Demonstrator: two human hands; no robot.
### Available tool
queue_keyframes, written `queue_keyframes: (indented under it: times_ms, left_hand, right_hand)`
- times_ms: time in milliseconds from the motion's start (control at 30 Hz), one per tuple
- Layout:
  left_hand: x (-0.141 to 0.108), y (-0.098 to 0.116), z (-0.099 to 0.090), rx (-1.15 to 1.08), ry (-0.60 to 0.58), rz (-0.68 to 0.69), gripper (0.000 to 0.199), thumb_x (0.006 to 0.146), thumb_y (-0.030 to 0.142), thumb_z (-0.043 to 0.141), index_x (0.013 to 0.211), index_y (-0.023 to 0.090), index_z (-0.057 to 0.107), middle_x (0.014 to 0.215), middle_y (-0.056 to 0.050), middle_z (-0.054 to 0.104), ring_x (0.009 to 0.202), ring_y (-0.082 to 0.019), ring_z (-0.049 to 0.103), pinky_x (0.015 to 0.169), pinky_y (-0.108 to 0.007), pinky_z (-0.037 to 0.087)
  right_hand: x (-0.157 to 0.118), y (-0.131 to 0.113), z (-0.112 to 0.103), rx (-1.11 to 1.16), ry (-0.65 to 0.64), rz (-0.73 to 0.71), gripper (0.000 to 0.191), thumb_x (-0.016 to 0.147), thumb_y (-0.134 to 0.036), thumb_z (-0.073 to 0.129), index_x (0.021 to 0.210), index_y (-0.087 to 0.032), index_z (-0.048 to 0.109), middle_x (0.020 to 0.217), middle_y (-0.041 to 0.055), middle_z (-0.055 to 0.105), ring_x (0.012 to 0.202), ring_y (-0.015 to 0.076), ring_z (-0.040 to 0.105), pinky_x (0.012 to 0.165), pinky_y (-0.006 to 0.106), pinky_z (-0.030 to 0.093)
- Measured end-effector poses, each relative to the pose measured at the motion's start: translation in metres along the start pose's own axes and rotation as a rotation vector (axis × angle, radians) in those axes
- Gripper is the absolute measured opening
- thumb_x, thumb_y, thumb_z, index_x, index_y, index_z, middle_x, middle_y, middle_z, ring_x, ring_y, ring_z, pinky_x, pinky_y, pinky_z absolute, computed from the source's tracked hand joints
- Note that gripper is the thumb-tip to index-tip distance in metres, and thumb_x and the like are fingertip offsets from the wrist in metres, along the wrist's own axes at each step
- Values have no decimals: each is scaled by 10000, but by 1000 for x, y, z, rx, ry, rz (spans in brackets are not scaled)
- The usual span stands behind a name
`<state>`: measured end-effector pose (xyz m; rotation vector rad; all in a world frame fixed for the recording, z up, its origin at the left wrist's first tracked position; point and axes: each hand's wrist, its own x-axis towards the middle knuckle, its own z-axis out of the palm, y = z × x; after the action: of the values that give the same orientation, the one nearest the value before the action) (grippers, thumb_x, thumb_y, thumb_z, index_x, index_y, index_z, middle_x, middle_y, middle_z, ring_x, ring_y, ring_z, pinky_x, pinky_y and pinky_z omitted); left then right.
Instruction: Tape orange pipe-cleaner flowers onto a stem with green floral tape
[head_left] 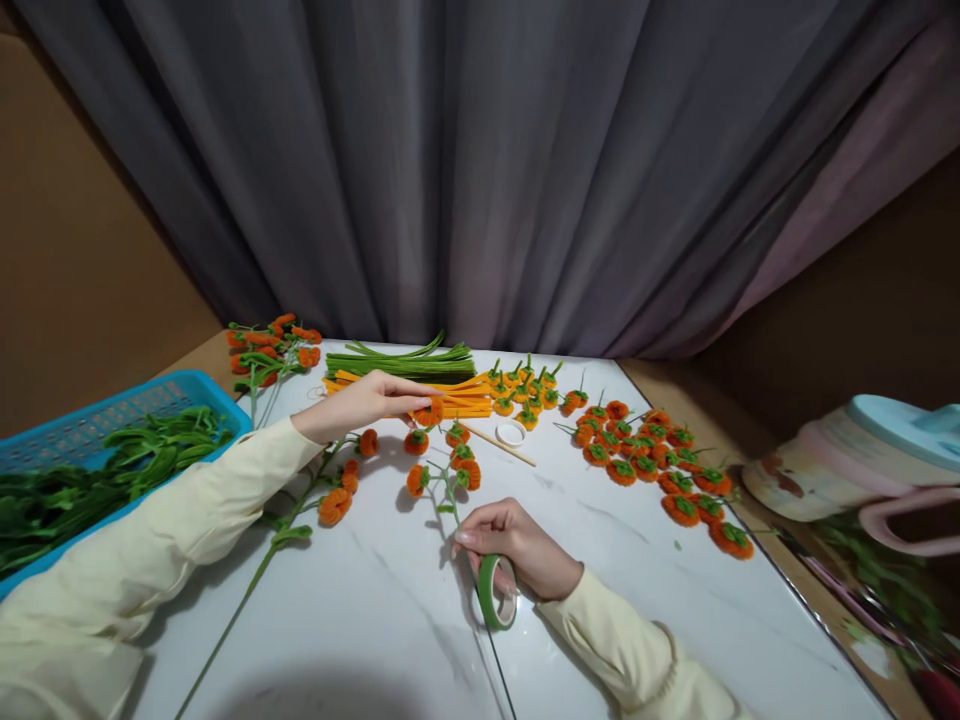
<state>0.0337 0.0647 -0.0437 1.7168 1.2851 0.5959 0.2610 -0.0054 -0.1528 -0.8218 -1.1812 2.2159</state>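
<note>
My right hand [517,545] pinches the stem of a flower branch [450,490] with several orange blooms, and a roll of green tape [496,592] hangs from its fingers. The branch's dark lower stem runs down toward the near edge. My left hand [375,400] reaches over the top of the branch, its fingers closed at an orange bloom [429,411]. A second flower branch [285,535] with orange blooms and a long green stem lies on the white board [360,620], under and beside my left forearm.
A blue basket [244,424] of green leaves stands at left. Orange flowers [274,350], green stems [405,366], orange strips [469,397], a white ring [511,433] and a stick [502,445] lie behind. Orange pieces [645,450] lie at right, beside a tumbler [832,460].
</note>
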Motion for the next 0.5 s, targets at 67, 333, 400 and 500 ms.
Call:
queue_keyframes:
  times_ms: [67, 333, 400, 500]
  left_hand:
    - [-8, 4, 5, -40, -4, -2, 373, 785, 352, 607, 1130, 216, 651, 1065, -36, 687, 763, -143, 617, 664, -229, 491]
    - [-35, 0, 37, -520, -96, -132, 277, 733, 324, 669, 978, 197, 694, 1122, -58, 644, 801, -137, 618, 679, -238, 510]
    - [-41, 2, 46, -527, -68, -109, 334, 698, 315, 706, 1007, 193, 671, 1020, -56, 677, 836, -153, 624, 703, -241, 503]
    - [-44, 7, 50, -388, 59, -36, 368, 665, 337, 730, 994, 186, 659, 922, -47, 694, 790, -174, 634, 673, -262, 503]
  right_hand:
    - [0, 0, 0, 0, 2, 6, 251, 679, -324, 731, 687, -78, 685, 435, -14, 578, 245, 43, 380, 239, 161, 218]
    - [0, 1, 0, -21, 10, -12, 271, 689, -340, 720, 698, -72, 683, 438, -10, 578, 248, 40, 366, 252, 167, 217]
    - [0, 0, 0, -27, 6, -11, 276, 694, -343, 717, 706, -69, 684, 442, -8, 580, 247, 37, 363, 251, 164, 218]
    - [-1, -1, 0, -25, 8, -12, 279, 693, -345, 718, 704, -69, 682, 441, -9, 577, 244, 36, 369, 245, 158, 218]
